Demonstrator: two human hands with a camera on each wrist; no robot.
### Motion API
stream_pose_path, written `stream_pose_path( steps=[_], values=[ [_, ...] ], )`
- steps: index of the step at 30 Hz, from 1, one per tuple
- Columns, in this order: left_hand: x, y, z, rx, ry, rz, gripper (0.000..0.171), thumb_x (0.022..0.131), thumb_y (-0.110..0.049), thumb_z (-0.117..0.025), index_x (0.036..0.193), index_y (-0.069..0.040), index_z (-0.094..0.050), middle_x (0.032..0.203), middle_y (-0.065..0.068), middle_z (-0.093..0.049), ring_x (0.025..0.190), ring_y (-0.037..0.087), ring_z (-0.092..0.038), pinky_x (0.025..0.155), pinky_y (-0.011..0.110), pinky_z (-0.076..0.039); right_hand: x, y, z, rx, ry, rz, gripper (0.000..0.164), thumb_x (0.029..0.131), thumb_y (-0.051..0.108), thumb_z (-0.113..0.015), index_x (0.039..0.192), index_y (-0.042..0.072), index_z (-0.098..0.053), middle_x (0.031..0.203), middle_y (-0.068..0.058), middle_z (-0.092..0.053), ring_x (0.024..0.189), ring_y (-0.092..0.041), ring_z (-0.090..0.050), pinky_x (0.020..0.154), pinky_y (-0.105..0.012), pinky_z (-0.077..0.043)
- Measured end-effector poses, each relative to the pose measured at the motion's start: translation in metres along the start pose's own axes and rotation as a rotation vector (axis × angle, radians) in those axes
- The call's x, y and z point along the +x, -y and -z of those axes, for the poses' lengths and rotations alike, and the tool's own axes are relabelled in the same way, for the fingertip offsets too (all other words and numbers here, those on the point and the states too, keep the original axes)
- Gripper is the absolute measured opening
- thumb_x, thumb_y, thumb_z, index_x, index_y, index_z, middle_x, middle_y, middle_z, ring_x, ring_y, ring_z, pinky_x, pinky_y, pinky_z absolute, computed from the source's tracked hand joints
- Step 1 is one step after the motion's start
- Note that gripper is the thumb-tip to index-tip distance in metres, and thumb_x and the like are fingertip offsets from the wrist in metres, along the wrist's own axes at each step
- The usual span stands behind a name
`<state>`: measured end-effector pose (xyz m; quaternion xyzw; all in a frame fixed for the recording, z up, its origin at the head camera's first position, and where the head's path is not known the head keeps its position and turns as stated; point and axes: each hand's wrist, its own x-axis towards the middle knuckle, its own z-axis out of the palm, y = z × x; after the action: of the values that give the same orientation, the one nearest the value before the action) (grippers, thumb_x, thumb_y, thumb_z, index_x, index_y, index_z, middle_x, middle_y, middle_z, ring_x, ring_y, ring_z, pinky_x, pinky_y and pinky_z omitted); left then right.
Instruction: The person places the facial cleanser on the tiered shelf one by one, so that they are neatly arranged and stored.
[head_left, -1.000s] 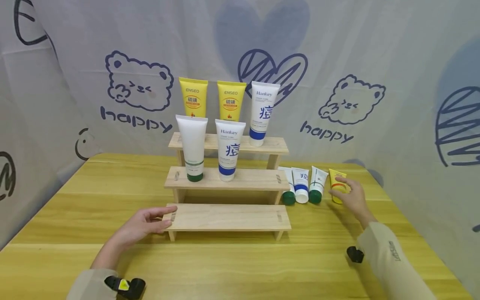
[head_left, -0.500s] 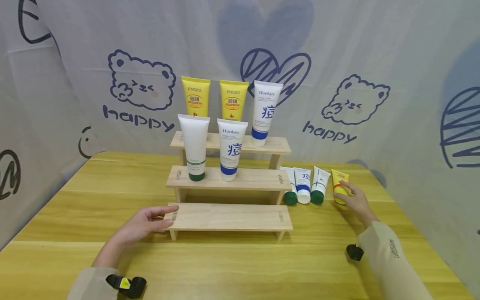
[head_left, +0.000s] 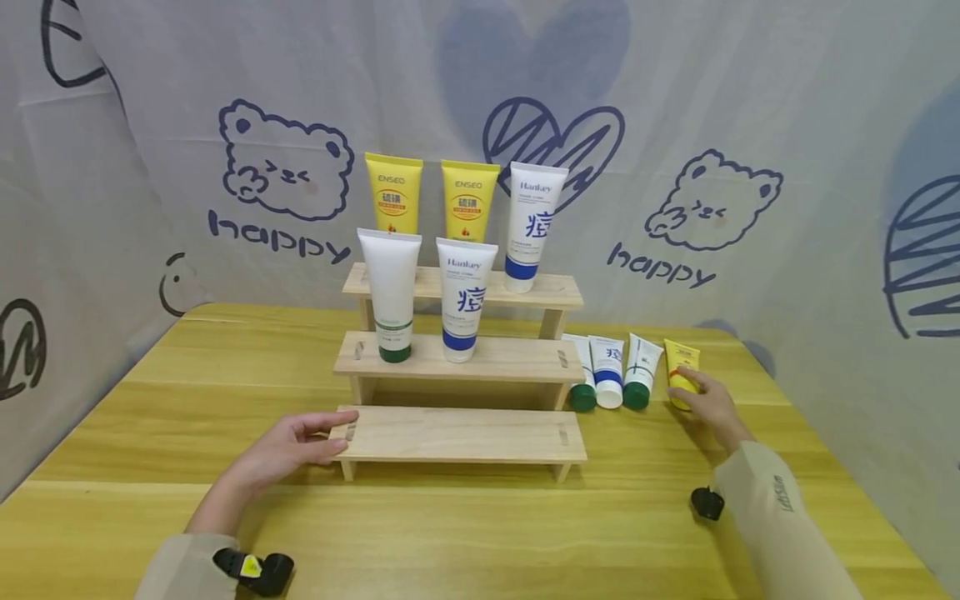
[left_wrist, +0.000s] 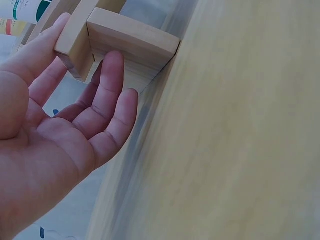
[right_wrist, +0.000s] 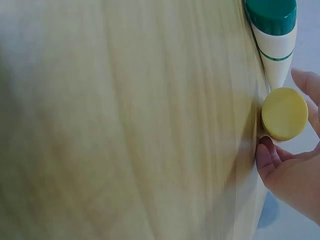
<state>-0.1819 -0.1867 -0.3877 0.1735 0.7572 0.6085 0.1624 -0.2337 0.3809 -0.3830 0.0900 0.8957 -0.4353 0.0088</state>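
A three-tier wooden display stand (head_left: 457, 435) stands mid-table. My left hand (head_left: 281, 450) grips the left end of its lowest step; in the left wrist view the other fingers (left_wrist: 112, 75) curl beside the step's leg. At the right, a yellow squeeze tube (head_left: 683, 357) lies flat, and my right hand (head_left: 708, 406) has thumb and fingers curled around its lower part. The right wrist view shows the tube's yellow cap (right_wrist: 285, 114) between the fingers; how firmly they press is unclear.
Two yellow tubes (head_left: 469, 200) and a blue-and-white tube (head_left: 532, 221) stand on the top step. A green-capped white tube (head_left: 388, 292) and another blue-and-white tube (head_left: 462, 300) stand on the middle step. Three tubes (head_left: 606, 375) lie between the stand and my right hand.
My right hand has come slightly down and closer around the yellow tube, which lies where it was. My left hand keeps its hold on the stand. The head view has shifted a little.
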Motion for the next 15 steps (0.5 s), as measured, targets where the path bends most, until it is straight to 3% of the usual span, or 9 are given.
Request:
stream_pose_path(
  steps=[6, 15],
  values=[
    [0.0, 0.0001, -0.0002, -0.005, -0.002, 0.006, 0.053, 0.086, -0.017, -0.06, 0.129, 0.007, -0.04, 0.138, 0.028, -0.025, 0.092, 0.014, -0.051, 0.073, 0.031, -0.05, 0.0013, 0.001, -0.0016, -0.039, -0.032, 0.025, 0.057, 0.09, 0.016, -0.053, 0.136, -0.005, -0.028, 0.135, -0.035, -0.022, 0.117, -0.042, -0.03, 0.091, -0.045, -0.034],
    [0.0002, 0.001, 0.0005, -0.007, 0.002, 0.007, 0.053, 0.087, -0.017, -0.06, 0.13, 0.007, -0.04, 0.139, 0.027, -0.024, 0.094, 0.015, -0.051, 0.074, 0.032, -0.05, 0.0002, 0.0027, -0.0031, -0.127, -0.095, 0.048, 0.054, 0.09, 0.016, -0.053, 0.134, -0.007, -0.031, 0.131, -0.036, -0.029, 0.113, -0.043, -0.035, 0.086, -0.044, -0.038]
  ],
)
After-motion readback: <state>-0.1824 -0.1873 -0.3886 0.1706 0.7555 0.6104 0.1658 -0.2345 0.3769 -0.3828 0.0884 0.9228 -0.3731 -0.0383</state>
